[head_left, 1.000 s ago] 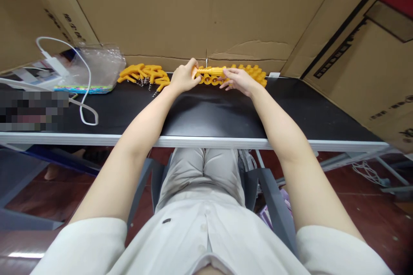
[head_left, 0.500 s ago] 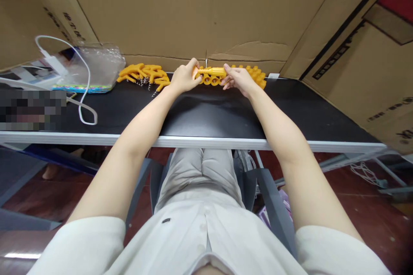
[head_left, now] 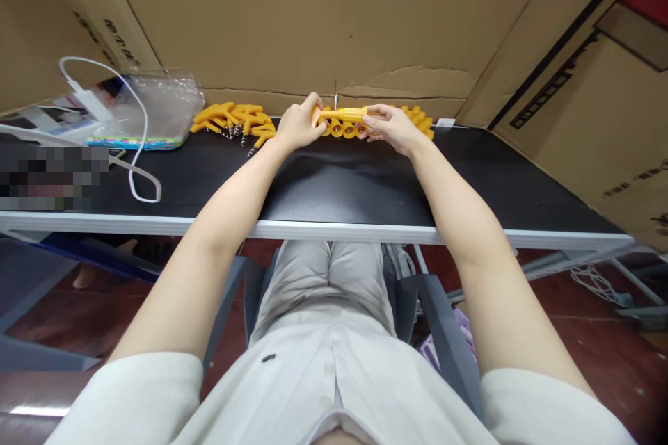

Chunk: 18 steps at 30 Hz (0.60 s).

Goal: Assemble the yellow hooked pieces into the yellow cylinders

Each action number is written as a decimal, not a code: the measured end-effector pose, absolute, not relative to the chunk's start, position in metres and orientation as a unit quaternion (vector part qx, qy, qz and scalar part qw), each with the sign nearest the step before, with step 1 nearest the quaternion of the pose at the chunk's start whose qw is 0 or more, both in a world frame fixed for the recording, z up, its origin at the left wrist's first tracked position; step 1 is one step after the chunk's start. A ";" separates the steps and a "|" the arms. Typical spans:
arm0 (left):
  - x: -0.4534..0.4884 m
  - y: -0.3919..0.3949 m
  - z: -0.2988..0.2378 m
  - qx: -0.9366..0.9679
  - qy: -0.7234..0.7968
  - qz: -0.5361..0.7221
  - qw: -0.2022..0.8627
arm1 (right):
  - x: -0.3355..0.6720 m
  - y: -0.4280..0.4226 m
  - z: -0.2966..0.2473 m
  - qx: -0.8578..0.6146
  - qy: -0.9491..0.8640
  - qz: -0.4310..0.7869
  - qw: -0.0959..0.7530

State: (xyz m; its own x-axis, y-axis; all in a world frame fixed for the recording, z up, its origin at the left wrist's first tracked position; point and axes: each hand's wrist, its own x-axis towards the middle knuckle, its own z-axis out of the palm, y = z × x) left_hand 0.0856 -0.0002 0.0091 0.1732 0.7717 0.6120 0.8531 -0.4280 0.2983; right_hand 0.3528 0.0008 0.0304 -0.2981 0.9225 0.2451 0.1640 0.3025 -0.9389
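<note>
A yellow plastic piece [head_left: 353, 114] with a thin neck and a thicker ribbed body lies level between my hands. My left hand [head_left: 300, 123] is closed around its neck end, where an orange-yellow part shows between thumb and finger. At the other end, my right hand [head_left: 392, 128] has its fingers wrapped round the thick body. Just behind and below stand rows of yellow hollow tubes [head_left: 348, 131], partly covered by my right hand. To the left lies a heap of yellow corkscrew handles [head_left: 229, 115] with metal spirals sticking out.
The black table [head_left: 344, 188] has a silver front edge. At the left lie a clear plastic bag [head_left: 156, 108], a white cable [head_left: 145, 146] and a blurred-out patch. A cardboard wall [head_left: 261, 21] rises behind. A small white object [head_left: 445, 123] sits at the back right.
My right hand has shifted slightly right, and its fingers have moved along the thick body toward its end. My left hand keeps its hold on the neck end.
</note>
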 end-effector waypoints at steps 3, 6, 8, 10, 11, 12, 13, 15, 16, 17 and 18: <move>0.086 0.001 0.008 -0.764 -0.534 -0.358 0.054 | 0.349 -0.003 0.033 -0.418 -0.681 0.419 0.432; 0.085 0.001 0.008 -0.768 -0.524 -0.366 0.050 | 0.344 -0.007 0.036 -0.441 -0.677 0.404 0.429; 0.085 0.001 0.007 -0.770 -0.519 -0.368 0.052 | 0.343 -0.008 0.037 -0.453 -0.672 0.402 0.427; 0.085 0.001 0.008 -0.770 -0.521 -0.364 0.055 | 0.342 -0.009 0.037 -0.460 -0.666 0.403 0.426; 0.085 0.001 0.008 -0.769 -0.525 -0.360 0.055 | 0.342 -0.009 0.037 -0.461 -0.664 0.406 0.426; 0.086 0.000 0.008 -0.767 -0.530 -0.357 0.054 | 0.342 -0.009 0.037 -0.460 -0.663 0.408 0.427; 0.086 0.000 0.008 -0.766 -0.534 -0.354 0.053 | 0.342 -0.009 0.037 -0.459 -0.662 0.410 0.428; 0.086 0.000 0.008 -0.766 -0.535 -0.352 0.052 | 0.341 -0.009 0.036 -0.461 -0.658 0.414 0.428; 0.086 0.000 0.008 -0.767 -0.533 -0.355 0.052 | 0.340 -0.009 0.036 -0.464 -0.655 0.415 0.428; 0.086 0.001 0.007 -0.767 -0.528 -0.359 0.053 | 0.340 -0.009 0.036 -0.468 -0.652 0.416 0.429; 0.086 0.001 0.007 -0.768 -0.524 -0.364 0.055 | 0.339 -0.008 0.036 -0.470 -0.650 0.416 0.429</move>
State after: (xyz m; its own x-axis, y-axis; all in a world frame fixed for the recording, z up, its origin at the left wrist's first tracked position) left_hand 0.0862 0.0009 0.0071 0.1864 0.7652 0.6162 0.8445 -0.4453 0.2975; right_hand 0.3392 -0.0082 0.0356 -0.1905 0.9676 0.1658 0.2544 0.2117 -0.9436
